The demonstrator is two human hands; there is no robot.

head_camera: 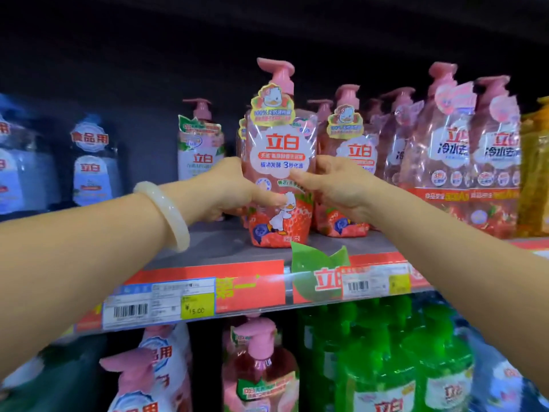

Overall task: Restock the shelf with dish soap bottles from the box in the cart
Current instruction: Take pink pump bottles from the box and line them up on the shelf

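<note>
Both hands, left hand [228, 188] and right hand [335, 185], have fingers wrapped around the pink pump dish soap bottle [277, 162], which seems to stand upright on the shelf [225, 242] beside matching bottles [347, 173].

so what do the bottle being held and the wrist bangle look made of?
Pink bottle: likely clear glossy plastic; pink liquid shows through, film label glints. Pump head looks like opaque matte pink plastic. Bangle: pale, translucent, polished; jade, glass or resin, cannot tell.
</note>
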